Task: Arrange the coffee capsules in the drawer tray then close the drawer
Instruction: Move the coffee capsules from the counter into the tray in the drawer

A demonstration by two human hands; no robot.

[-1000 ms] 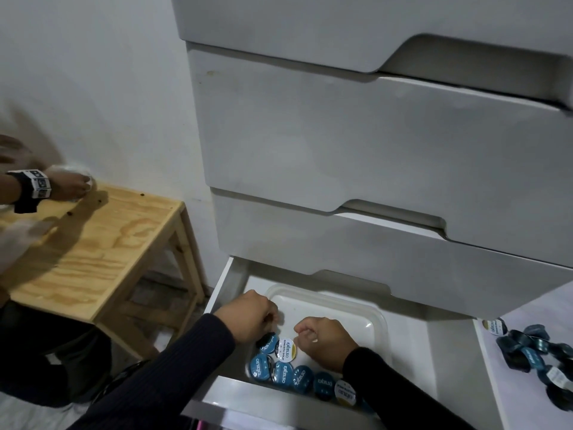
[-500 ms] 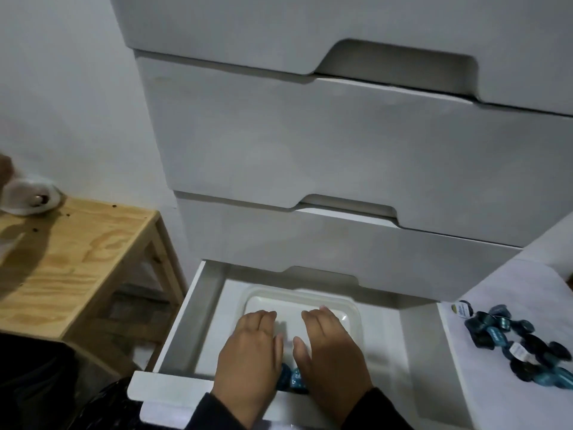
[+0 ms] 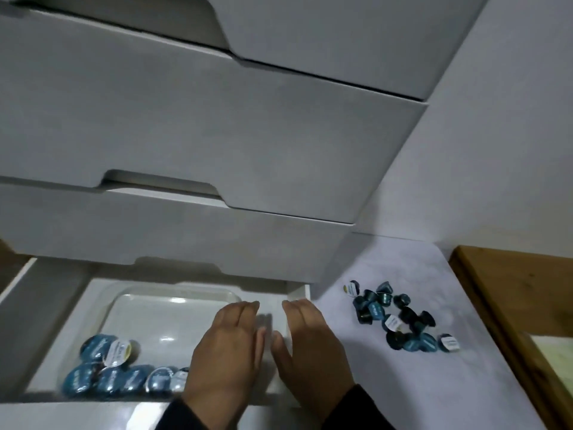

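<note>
Both hands flat, fingers extended and together, empty; neither grips anything. Left hand (image 3: 228, 349) hangs over the right part of the clear tray (image 3: 173, 308) in the open bottom drawer (image 3: 37, 305); right hand (image 3: 310, 342) over the drawer's right edge, just beside the counter (image 3: 403, 259).

Capsules in two lots. One row (image 3: 121, 372) sits at the tray's near-left corner, to the left of both hands. The loose pile (image 3: 393, 318) lies on the counter, right of the drawer, well apart from the tray.

Pile lies right and slightly forward of the right hand, which is the nearer; the left would have to cross over. Pile has no clear long axis, a scattered clump. Judgement: next fetch likely falls to the right hand, sideways reach. Drawer not yet closed.
</note>
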